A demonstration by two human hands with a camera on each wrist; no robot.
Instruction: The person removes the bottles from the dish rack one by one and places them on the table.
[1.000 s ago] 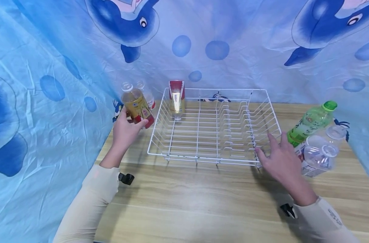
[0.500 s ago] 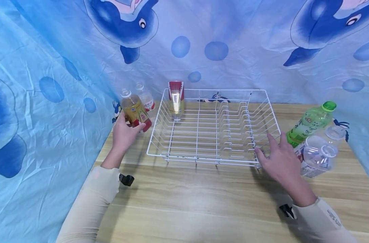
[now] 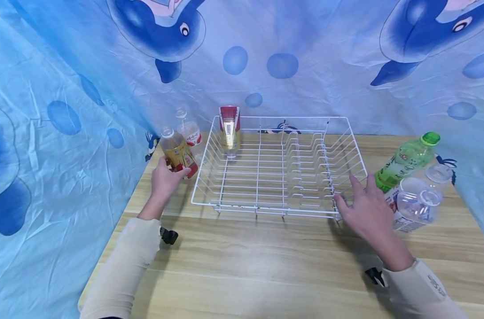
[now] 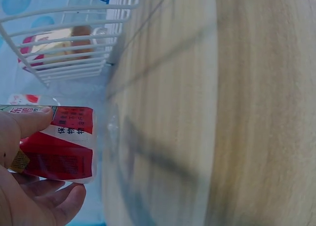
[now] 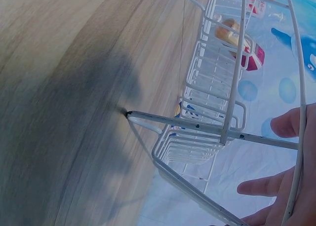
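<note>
My left hand grips a tilted plastic bottle with a yellow and red label, just left of the rack. In the left wrist view, the thumb lies across the label and the fingers curl under the bottle's red lower part. A white wire dish rack stands mid-table. My right hand rests at its right front corner, fingers extended over the rim. The right wrist view has these fingers spread behind the rack's wires. Inside the rack's back left corner, another red and yellow labelled bottle stands upside down.
A clear bottle with a red and white label stands behind the held one. Right of the rack are a green bottle with a green cap and several clear bottles. Blue dolphin-print cloth encloses the table's back and sides.
My left hand and its bottle have come down and slightly nearer to me, exposing more of the clear bottle behind. The right hand stays at the rack's corner.
</note>
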